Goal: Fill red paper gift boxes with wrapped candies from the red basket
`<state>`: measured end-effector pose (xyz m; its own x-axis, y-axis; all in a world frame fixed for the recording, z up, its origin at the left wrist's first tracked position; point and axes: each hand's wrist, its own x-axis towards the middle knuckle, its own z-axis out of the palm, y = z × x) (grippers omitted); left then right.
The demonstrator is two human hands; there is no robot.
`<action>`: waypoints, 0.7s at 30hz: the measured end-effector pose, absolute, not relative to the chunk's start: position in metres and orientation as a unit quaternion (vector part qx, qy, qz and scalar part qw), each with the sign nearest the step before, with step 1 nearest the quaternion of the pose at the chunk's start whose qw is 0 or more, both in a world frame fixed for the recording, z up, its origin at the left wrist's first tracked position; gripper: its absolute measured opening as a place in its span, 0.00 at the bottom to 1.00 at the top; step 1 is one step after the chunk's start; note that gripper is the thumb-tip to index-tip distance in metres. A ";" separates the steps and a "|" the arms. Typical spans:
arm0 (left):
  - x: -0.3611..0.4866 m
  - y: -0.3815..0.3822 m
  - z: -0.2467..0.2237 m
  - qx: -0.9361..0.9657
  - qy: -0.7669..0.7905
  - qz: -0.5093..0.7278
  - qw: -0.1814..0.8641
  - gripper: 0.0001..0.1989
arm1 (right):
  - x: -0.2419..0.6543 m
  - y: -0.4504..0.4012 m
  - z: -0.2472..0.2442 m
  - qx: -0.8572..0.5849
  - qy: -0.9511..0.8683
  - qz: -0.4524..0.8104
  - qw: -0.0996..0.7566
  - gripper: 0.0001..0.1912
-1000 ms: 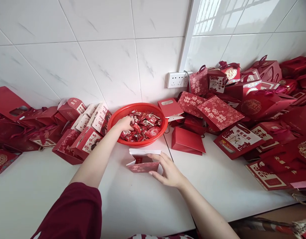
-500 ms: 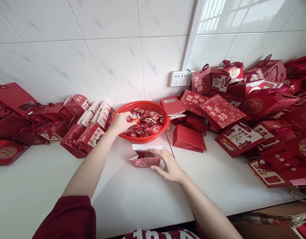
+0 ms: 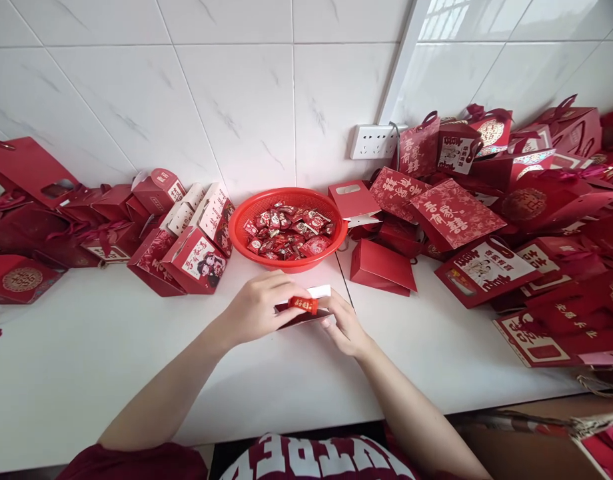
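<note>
Two hands, mine, close together over one small open box (image 3: 320, 292) on the white table (image 3: 266, 380). One wrapped candy (image 3: 304, 304) shows in my left hand (image 3: 264, 310), pinched between thumb and fingers at the box's mouth. My right hand (image 3: 345, 327) grips the box's right end, thumb to the front, fingers behind.

One red basket (image 3: 286, 266) just beyond; its candies (image 3: 286, 230) overlap, too many to count. One plain red box (image 3: 383, 268) near its right. Piles of boxes both sides, count uncertain. One socket strip (image 3: 375, 142) on the wall.

Pose: both forearms slant inward from the table's near edge, left wrist bent, knuckles up; right palm turned inward.
</note>
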<state>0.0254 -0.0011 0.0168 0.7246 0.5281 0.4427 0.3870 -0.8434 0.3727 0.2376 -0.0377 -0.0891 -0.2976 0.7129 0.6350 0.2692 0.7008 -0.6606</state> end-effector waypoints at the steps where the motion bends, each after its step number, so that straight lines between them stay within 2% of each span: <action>1: 0.026 -0.004 0.011 0.921 0.247 0.275 0.122 0.08 | 0.236 -0.040 -0.088 -0.318 -0.771 0.222 0.506 0.21; 5: 0.027 -0.013 0.004 0.916 0.263 0.273 0.133 0.09 | 0.235 -0.045 -0.084 -0.327 -0.759 0.217 0.520 0.16; 8: 0.026 -0.017 0.009 0.920 0.274 0.245 0.139 0.14 | 0.235 -0.046 -0.083 -0.324 -0.755 0.226 0.523 0.11; 15: 0.020 -0.019 0.021 0.920 0.310 0.168 0.171 0.25 | 0.236 -0.044 -0.081 -0.302 -0.766 0.215 0.525 0.12; 21: 0.011 -0.015 0.006 0.887 0.315 0.214 0.261 0.24 | 0.236 -0.046 -0.085 -0.325 -0.757 0.227 0.519 0.12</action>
